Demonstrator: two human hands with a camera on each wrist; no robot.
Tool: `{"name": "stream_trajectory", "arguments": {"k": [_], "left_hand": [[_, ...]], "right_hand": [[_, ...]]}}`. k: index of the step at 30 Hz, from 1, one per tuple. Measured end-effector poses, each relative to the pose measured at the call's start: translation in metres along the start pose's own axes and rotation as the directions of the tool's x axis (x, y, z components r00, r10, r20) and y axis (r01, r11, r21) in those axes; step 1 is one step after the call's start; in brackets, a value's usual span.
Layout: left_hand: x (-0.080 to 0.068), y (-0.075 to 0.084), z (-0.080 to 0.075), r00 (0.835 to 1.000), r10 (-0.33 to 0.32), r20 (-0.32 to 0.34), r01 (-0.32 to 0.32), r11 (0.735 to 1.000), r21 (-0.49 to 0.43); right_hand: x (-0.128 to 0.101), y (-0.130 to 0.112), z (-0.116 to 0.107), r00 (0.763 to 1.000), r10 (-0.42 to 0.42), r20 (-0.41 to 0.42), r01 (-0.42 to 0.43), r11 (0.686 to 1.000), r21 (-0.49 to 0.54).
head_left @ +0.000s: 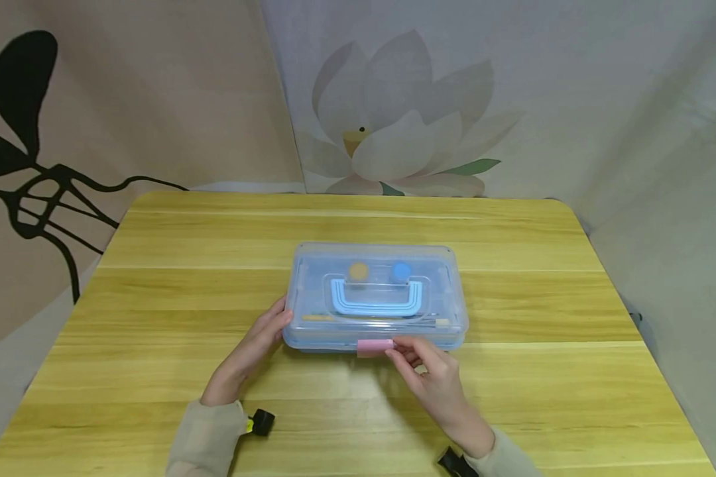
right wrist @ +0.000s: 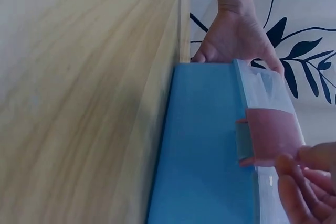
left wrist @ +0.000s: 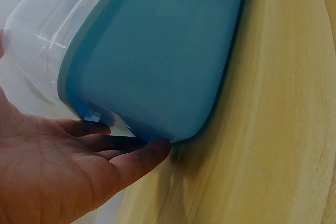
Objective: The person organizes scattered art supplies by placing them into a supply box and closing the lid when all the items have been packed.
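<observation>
A plastic storage box [head_left: 372,258] with a clear lid and blue base stands on the table, its light blue handle [head_left: 377,309] folded flat. My left hand [head_left: 261,341] rests against the box's left end; in the left wrist view its extended fingers [left wrist: 139,162] touch the blue base [left wrist: 157,51] near the bottom corner. My right hand [head_left: 435,381] pinches the right end of the pink latch [head_left: 374,347] on the front side between thumb and index finger. In the right wrist view the latch [right wrist: 273,136] stands tilted outward from the blue wall.
Through the lid show a tan round thing [head_left: 358,271], a blue round thing [head_left: 401,271] and thin brush-like sticks [head_left: 388,322]. The wooden table [head_left: 531,371] extends around the box. Behind it hangs a curtain [head_left: 549,86] with a flower print.
</observation>
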State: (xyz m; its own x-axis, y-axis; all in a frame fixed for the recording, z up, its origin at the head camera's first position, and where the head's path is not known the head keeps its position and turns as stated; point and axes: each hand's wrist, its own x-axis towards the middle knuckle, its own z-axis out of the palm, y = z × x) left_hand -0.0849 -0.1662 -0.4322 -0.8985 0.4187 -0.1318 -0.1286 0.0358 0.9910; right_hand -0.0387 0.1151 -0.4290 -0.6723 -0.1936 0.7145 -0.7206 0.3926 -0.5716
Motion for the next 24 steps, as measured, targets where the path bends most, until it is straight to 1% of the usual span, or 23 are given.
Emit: {"name": "stream_trajectory", "arguments": {"k": [5,7,9,11,12,14,16,17,20,24], "left_hand": [[0.0000,-0.0001,0.0003,1.000,0.004,-0.001,-0.004,1.000,0.002],[-0.0001,0.0002,0.0013,1.000,-0.001,-0.016,0.001,1.000,-0.002],[-0.0007,0.0005,0.0029,0.999,-0.008,-0.043,0.007,1.000,-0.009],[-0.0016,0.0005,0.0047,0.997,-0.014,-0.071,0.013,1.000,-0.020],[-0.0021,0.0005,0.0056,0.996,-0.015,-0.084,0.013,1.000,-0.026],[-0.0030,0.0003,0.0069,0.994,-0.016,-0.104,0.012,0.999,-0.041],[-0.0035,0.0003,0.0076,0.994,-0.017,-0.112,0.012,0.999,-0.047],[-0.0036,0.0006,0.0079,0.993,-0.020,-0.115,0.014,0.999,-0.048],[-0.0035,0.0010,0.0079,0.993,-0.028,-0.116,0.024,0.999,-0.038],[-0.0035,0.0021,0.0080,0.994,-0.023,-0.105,0.020,0.999,-0.031]], "right_hand": [[-0.0006,-0.0002,0.0002,1.000,0.016,-0.011,-0.017,0.998,-0.067],[-0.0004,-0.0004,0.0008,0.999,-0.017,-0.040,0.011,0.989,-0.145],[0.0002,-0.0005,0.0017,0.994,-0.071,-0.082,0.049,0.968,-0.246],[0.0013,-0.0003,0.0028,0.981,-0.134,-0.137,0.076,0.929,-0.362],[0.0019,0.0001,0.0034,0.973,-0.160,-0.165,0.079,0.908,-0.412],[0.0027,0.0011,0.0035,0.962,-0.181,-0.206,0.066,0.882,-0.467],[0.0025,0.0025,0.0030,0.957,-0.169,-0.236,0.030,0.865,-0.501],[0.0019,0.0033,0.0025,0.958,-0.152,-0.242,0.009,0.863,-0.506],[-0.0019,0.0054,0.0004,0.971,-0.074,-0.227,-0.050,0.866,-0.497],[-0.0067,0.0083,-0.0013,0.981,0.001,-0.194,-0.092,0.881,-0.464]]}}
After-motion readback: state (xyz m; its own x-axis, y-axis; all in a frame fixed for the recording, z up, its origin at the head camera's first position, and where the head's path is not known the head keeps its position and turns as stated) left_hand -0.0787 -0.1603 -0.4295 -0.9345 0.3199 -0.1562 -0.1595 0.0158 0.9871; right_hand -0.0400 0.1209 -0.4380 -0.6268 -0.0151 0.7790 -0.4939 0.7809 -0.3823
